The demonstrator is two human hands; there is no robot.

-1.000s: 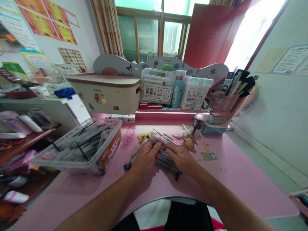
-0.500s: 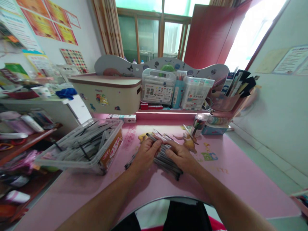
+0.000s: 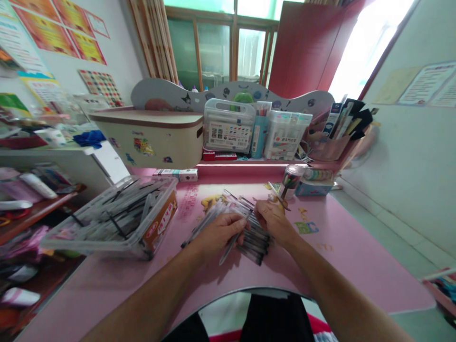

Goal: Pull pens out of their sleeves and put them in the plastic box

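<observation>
A loose pile of clear-barrelled, black-ink gel pens (image 3: 255,240) lies on the pink desk mat (image 3: 92,294) between my hands. My left hand (image 3: 219,232) is closed over several pens that fan out to the lower left, and one slim pen (image 3: 228,253) angles out below its fingers. My right hand (image 3: 272,221) curls over the far end of the pile, its fingertips on the pens. Beside my left hand stands a clear plastic box (image 3: 158,225) with an orange label, filled with similar pens.
A cream lidded storage box (image 3: 146,147), clear marker cases (image 3: 228,126) and a pen holder (image 3: 327,145) line the desk's back edge. A small tin (image 3: 292,183) stands at the far right of the mat. Cluttered shelves (image 3: 32,204) lie to the left.
My hands have drawn slightly apart, and the pens have spread. One pen now angles out toward me below my left hand, and my right hand has moved up the pile.
</observation>
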